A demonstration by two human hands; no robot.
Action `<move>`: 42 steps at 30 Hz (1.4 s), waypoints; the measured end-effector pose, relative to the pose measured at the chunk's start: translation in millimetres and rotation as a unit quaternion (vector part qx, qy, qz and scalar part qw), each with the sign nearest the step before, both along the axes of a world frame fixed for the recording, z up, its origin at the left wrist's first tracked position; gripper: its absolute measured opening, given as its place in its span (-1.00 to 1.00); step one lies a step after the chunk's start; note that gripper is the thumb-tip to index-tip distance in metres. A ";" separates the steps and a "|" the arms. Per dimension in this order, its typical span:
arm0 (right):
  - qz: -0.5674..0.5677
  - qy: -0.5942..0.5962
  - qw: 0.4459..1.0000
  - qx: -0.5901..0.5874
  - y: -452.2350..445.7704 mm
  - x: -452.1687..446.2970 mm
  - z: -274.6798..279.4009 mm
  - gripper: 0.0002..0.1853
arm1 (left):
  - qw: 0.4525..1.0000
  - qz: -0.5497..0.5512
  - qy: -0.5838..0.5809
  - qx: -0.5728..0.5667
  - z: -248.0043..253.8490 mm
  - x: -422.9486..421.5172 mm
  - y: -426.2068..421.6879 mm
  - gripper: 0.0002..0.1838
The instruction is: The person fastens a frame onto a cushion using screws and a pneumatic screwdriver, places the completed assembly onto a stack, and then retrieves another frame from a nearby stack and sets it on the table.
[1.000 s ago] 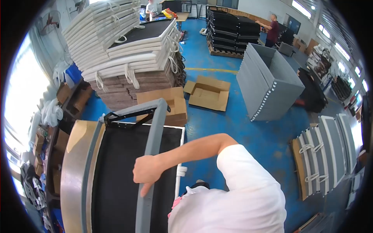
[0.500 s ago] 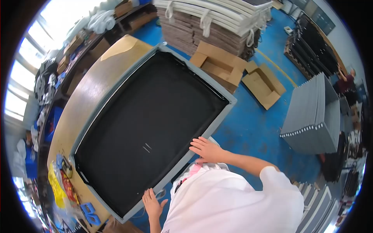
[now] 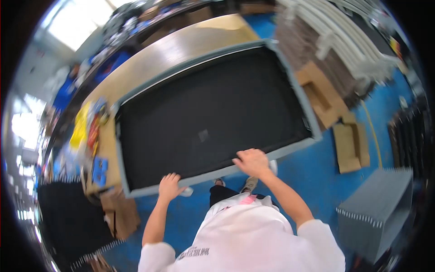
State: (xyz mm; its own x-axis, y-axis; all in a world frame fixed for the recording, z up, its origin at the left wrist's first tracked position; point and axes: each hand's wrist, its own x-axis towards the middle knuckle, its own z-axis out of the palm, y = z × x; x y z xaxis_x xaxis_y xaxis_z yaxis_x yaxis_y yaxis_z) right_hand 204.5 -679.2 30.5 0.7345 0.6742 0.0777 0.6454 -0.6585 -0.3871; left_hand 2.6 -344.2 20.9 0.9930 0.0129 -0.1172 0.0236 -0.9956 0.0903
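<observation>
You're resting your left hand [image 3: 169, 187] at seven o'clock and right hand [image 3: 252, 162] at five on the grey-framed black panel [image 3: 210, 109], grip closure I can't tell, and it's lying on the counter [image 3: 158, 55], possibly tipping if you're leaning on its seemingly overhanging six-o'clock rail [image 3: 213, 175].

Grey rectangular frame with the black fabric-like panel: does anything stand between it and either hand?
Nothing visible does. The left hand and right hand both rest directly on the near rail of the grey rectangular frame. The bright yellow plastic lies past the frame's left end, out of the way.
</observation>
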 end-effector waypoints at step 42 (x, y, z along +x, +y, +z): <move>-0.401 0.238 0.761 0.451 99.8 -268.6 -88.7 -0.37 | 0.374 0.269 0.005 -0.888 -108.3 -225.6 24.3 -0.35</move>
